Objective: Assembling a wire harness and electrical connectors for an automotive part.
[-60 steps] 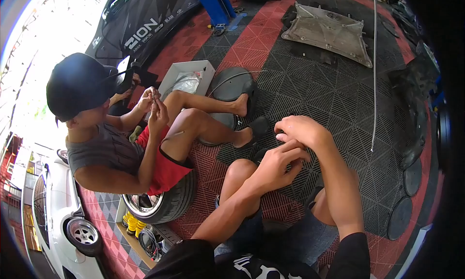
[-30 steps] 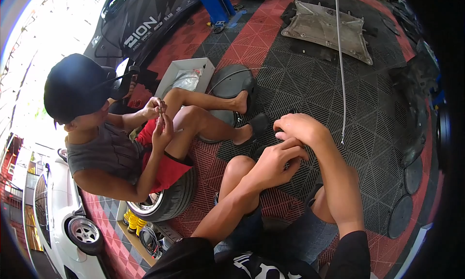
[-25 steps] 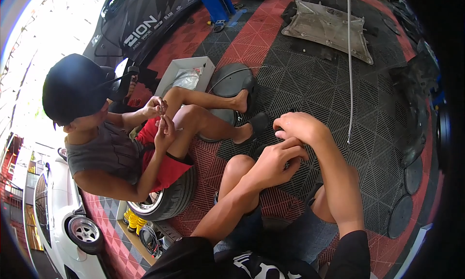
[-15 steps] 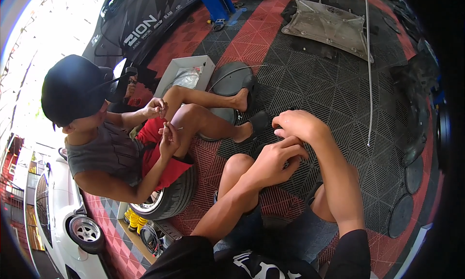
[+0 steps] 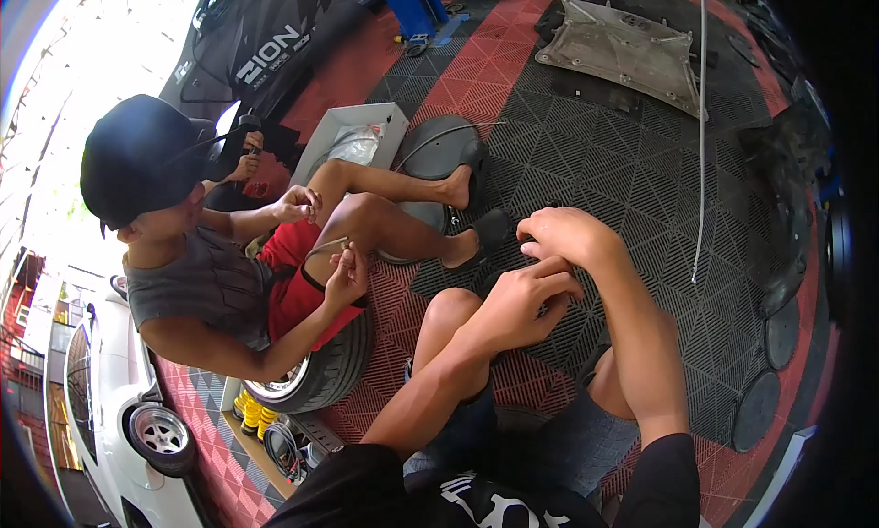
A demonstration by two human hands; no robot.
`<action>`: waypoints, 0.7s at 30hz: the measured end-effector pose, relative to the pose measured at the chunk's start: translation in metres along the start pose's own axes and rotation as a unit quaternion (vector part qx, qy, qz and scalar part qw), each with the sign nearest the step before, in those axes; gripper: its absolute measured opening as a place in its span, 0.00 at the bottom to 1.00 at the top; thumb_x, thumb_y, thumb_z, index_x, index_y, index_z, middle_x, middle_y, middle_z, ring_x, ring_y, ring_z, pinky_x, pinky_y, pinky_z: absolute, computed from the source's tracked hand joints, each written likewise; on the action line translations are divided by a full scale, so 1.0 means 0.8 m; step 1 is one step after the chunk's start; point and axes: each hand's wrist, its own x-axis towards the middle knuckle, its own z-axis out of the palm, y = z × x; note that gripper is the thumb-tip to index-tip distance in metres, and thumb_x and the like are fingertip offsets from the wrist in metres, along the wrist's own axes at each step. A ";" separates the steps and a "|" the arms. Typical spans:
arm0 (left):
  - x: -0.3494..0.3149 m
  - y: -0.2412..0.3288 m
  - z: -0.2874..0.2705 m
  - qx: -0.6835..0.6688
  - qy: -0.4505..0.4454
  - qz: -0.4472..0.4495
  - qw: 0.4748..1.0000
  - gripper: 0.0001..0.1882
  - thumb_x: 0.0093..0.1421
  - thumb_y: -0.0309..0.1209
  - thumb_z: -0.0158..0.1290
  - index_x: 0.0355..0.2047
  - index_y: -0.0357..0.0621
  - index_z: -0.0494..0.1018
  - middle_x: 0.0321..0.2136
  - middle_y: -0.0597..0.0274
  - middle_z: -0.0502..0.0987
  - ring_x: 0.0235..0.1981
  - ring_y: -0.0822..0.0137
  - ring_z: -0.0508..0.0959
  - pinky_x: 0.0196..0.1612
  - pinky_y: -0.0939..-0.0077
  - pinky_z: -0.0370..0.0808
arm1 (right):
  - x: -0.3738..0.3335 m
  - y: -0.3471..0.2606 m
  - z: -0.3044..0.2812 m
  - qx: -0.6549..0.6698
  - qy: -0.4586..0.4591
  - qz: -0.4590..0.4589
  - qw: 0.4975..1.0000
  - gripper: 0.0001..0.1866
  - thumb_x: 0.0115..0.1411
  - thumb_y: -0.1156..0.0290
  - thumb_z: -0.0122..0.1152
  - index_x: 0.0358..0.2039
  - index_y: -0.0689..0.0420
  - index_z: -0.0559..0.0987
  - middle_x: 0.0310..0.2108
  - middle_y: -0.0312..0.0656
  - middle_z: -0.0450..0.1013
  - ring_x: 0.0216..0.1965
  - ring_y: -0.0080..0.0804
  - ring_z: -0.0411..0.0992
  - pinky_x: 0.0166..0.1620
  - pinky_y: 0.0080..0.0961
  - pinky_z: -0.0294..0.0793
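Grey cable [image 5: 702, 162] is hung approx. 12-to-6, at 3 o'clock from nearer R hand [image 5: 565, 238]; L hand's [image 5: 524, 306] and R's fingers are half-curled, contents can't be told.

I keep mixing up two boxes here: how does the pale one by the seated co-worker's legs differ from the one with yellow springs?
The pale box is greyish white; the cardboard box has brown edges. The pale box holds a clear plastic bag; the cardboard box holds yellow springs and dark cables. The cardboard box lies nearer the camera than the pale box. Both are open-topped.
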 end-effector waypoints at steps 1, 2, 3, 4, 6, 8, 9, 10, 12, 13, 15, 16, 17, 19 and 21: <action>0.000 0.001 -0.001 0.000 -0.003 -0.005 1.000 0.13 0.51 0.17 0.56 0.37 0.42 0.79 0.39 0.60 0.77 0.35 0.59 0.82 0.35 0.68 0.79 | -0.001 -0.002 -0.001 0.000 -0.003 0.006 1.000 0.19 0.66 0.62 0.58 0.53 0.58 0.79 0.47 0.48 0.79 0.48 0.44 0.78 0.54 0.40 0.76; -0.001 0.001 -0.001 0.001 -0.006 -0.011 1.000 0.13 0.51 0.17 0.56 0.37 0.42 0.79 0.39 0.60 0.77 0.35 0.59 0.82 0.35 0.69 0.79 | -0.001 -0.004 -0.002 0.001 -0.006 0.011 1.000 0.19 0.66 0.62 0.58 0.53 0.58 0.79 0.48 0.48 0.79 0.48 0.44 0.78 0.54 0.40 0.76; -0.001 0.001 -0.001 0.001 -0.006 -0.011 1.000 0.13 0.51 0.17 0.56 0.37 0.42 0.79 0.39 0.60 0.77 0.35 0.59 0.82 0.35 0.69 0.79 | -0.002 -0.005 -0.003 0.001 -0.007 0.011 1.000 0.19 0.66 0.62 0.58 0.53 0.58 0.79 0.48 0.48 0.79 0.48 0.44 0.78 0.54 0.40 0.76; -0.001 0.001 -0.001 -0.001 -0.006 -0.008 1.000 0.13 0.51 0.17 0.56 0.37 0.42 0.80 0.38 0.60 0.77 0.34 0.60 0.82 0.34 0.69 0.79 | -0.002 -0.007 -0.005 -0.001 -0.012 0.014 1.000 0.19 0.66 0.62 0.58 0.53 0.58 0.79 0.48 0.48 0.79 0.48 0.44 0.78 0.54 0.40 0.76; -0.001 0.000 -0.001 -0.003 -0.006 -0.006 1.000 0.13 0.52 0.17 0.56 0.37 0.42 0.80 0.38 0.60 0.77 0.34 0.60 0.82 0.34 0.69 0.79 | -0.001 -0.007 -0.004 -0.003 -0.018 0.017 1.000 0.19 0.66 0.62 0.58 0.53 0.58 0.79 0.48 0.48 0.79 0.48 0.44 0.78 0.54 0.40 0.76; -0.001 -0.001 -0.001 -0.005 -0.001 0.001 1.000 0.12 0.52 0.17 0.56 0.37 0.42 0.80 0.37 0.60 0.78 0.34 0.60 0.82 0.34 0.69 0.79 | 0.001 -0.005 -0.001 -0.013 -0.010 0.010 1.000 0.19 0.66 0.62 0.58 0.53 0.59 0.79 0.47 0.48 0.79 0.48 0.44 0.78 0.54 0.40 0.76; -0.001 -0.002 0.000 -0.006 -0.001 0.001 1.000 0.12 0.52 0.17 0.56 0.37 0.42 0.80 0.37 0.60 0.78 0.34 0.60 0.82 0.34 0.69 0.79 | 0.002 -0.004 -0.001 -0.014 -0.010 0.010 1.000 0.19 0.66 0.62 0.58 0.53 0.59 0.79 0.47 0.48 0.79 0.48 0.44 0.78 0.54 0.40 0.76; -0.001 -0.002 0.000 -0.005 -0.001 0.002 1.000 0.12 0.52 0.17 0.56 0.37 0.42 0.80 0.36 0.60 0.78 0.34 0.60 0.82 0.34 0.69 0.80 | 0.002 -0.003 -0.001 -0.008 -0.011 0.010 1.000 0.19 0.66 0.62 0.58 0.53 0.59 0.79 0.47 0.48 0.79 0.48 0.44 0.78 0.54 0.40 0.76; 0.000 -0.002 -0.001 -0.004 0.000 0.003 1.000 0.12 0.52 0.17 0.56 0.37 0.42 0.80 0.36 0.60 0.78 0.34 0.60 0.82 0.34 0.69 0.80 | 0.004 -0.001 0.001 -0.003 -0.012 0.010 1.000 0.19 0.66 0.62 0.58 0.53 0.59 0.79 0.46 0.48 0.79 0.47 0.44 0.78 0.53 0.40 0.77; 0.000 -0.001 -0.001 -0.005 -0.003 -0.002 1.000 0.12 0.52 0.17 0.56 0.37 0.42 0.80 0.36 0.60 0.78 0.34 0.60 0.82 0.35 0.69 0.80 | 0.005 0.001 0.003 0.001 -0.005 0.005 1.000 0.18 0.66 0.62 0.58 0.52 0.59 0.79 0.46 0.49 0.80 0.47 0.44 0.78 0.53 0.40 0.77; 0.000 -0.001 -0.002 -0.005 -0.005 -0.005 1.000 0.12 0.52 0.17 0.56 0.37 0.42 0.80 0.36 0.60 0.78 0.35 0.60 0.82 0.35 0.68 0.80 | 0.006 0.000 0.002 0.004 0.004 -0.001 1.000 0.18 0.66 0.62 0.57 0.52 0.58 0.79 0.45 0.49 0.80 0.46 0.44 0.79 0.53 0.40 0.77; 0.000 -0.001 -0.002 0.004 -0.003 0.000 1.000 0.13 0.52 0.17 0.56 0.37 0.42 0.80 0.36 0.60 0.78 0.35 0.59 0.82 0.35 0.68 0.80 | 0.006 -0.004 0.000 0.001 -0.004 0.006 1.000 0.18 0.66 0.62 0.57 0.52 0.58 0.80 0.45 0.49 0.80 0.46 0.45 0.79 0.53 0.40 0.77; -0.001 -0.002 -0.003 0.013 -0.002 0.005 1.000 0.13 0.52 0.17 0.56 0.37 0.42 0.80 0.36 0.60 0.78 0.35 0.59 0.82 0.36 0.68 0.79 | 0.005 -0.006 -0.001 -0.003 -0.011 0.013 1.000 0.18 0.66 0.61 0.57 0.51 0.58 0.80 0.44 0.49 0.80 0.46 0.45 0.79 0.52 0.40 0.77; -0.005 -0.004 0.002 0.011 -0.008 0.008 1.000 0.13 0.51 0.17 0.56 0.37 0.42 0.80 0.36 0.60 0.78 0.35 0.59 0.82 0.36 0.68 0.79 | 0.012 0.009 0.010 -0.029 0.015 -0.052 0.998 0.18 0.66 0.61 0.57 0.51 0.58 0.80 0.44 0.50 0.80 0.46 0.45 0.79 0.52 0.41 0.77; -0.003 -0.004 0.000 0.010 -0.014 0.008 1.000 0.13 0.51 0.17 0.57 0.37 0.42 0.80 0.36 0.60 0.78 0.35 0.59 0.82 0.36 0.68 0.79 | 0.009 0.003 0.014 -0.029 0.001 -0.003 1.000 0.18 0.66 0.61 0.57 0.50 0.58 0.80 0.47 0.49 0.80 0.48 0.45 0.78 0.52 0.41 0.77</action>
